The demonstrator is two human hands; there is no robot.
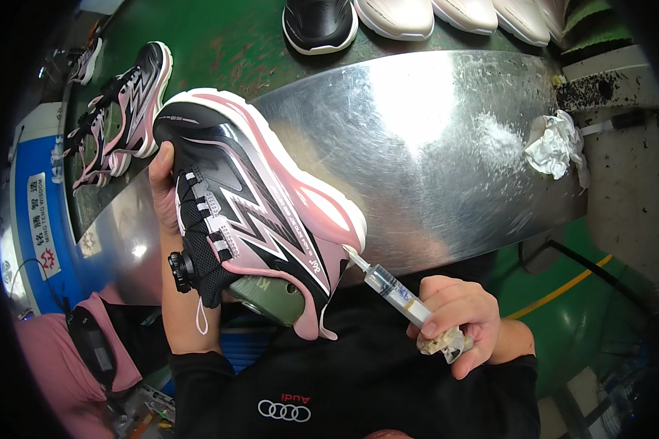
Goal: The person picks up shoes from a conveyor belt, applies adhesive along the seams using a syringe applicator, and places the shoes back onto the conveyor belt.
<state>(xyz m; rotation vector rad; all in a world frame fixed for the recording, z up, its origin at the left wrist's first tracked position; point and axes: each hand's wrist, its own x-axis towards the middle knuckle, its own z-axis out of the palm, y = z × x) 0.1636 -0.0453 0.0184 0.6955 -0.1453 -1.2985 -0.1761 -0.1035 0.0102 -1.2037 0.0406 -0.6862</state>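
Note:
A black and pink sneaker [260,197] with a thick white and pink sole is held up on its side, toe toward the far left. My left hand [164,186] grips it from behind at the lace side, with most of its fingers hidden. A dark green shoe last [271,296] fills the sneaker's opening, and a black dial sits on the tongue. My right hand [465,314] is closed around a clear plastic syringe [399,293], its plunger end smeared with dried residue. The syringe tip meets or nearly meets the seam between sole and upper at the heel.
Below the sneaker lies a scratched metal tabletop [417,146]. Crumpled white paper [556,145] and a dark-handled brush-like tool [622,121] lie at the right. Similar sneakers [135,102] stand on the green surface at the left. Black and cream shoes [395,16] line the far edge.

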